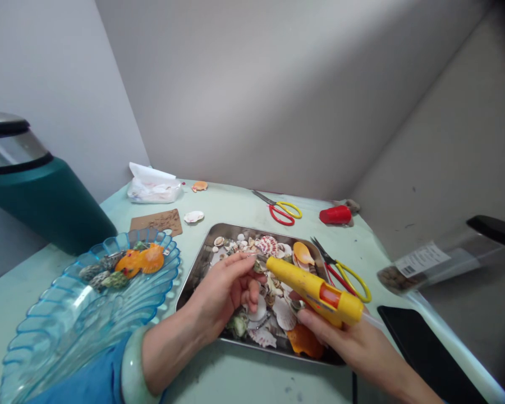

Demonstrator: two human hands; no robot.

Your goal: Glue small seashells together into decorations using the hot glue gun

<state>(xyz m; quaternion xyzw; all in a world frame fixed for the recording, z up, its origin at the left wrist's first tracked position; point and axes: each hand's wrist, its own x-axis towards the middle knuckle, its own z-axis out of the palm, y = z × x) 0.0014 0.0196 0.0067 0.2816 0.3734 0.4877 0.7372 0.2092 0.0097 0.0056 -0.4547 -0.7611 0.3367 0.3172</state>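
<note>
Head view: the person's right hand (349,342) is wrapped around a yellow glue gun (311,283), thumb along its near side, the other fingers largely hidden behind the body. Its nozzle points at the left hand (229,286), ending just beside the tips of thumb and index finger. Those two tips lie close together, the remaining left fingers loosely curled; whether they pinch something small is hard to tell, as the spot is blurred and cluttered.

Directly under both hands' fingers lies a metal tray (196,274) full of shells (285,314). A bangle (137,365) rings the left wrist, behind the fingers.

Left of the left fingers stands a blue dish (63,339) with orange figures (141,262) in it; past it is a green bottle (54,205). Beyond the fingers, past the tray, lie scissors (281,210) and a red cup (335,215). A black slab (425,350) lies right of the right fingers.
</note>
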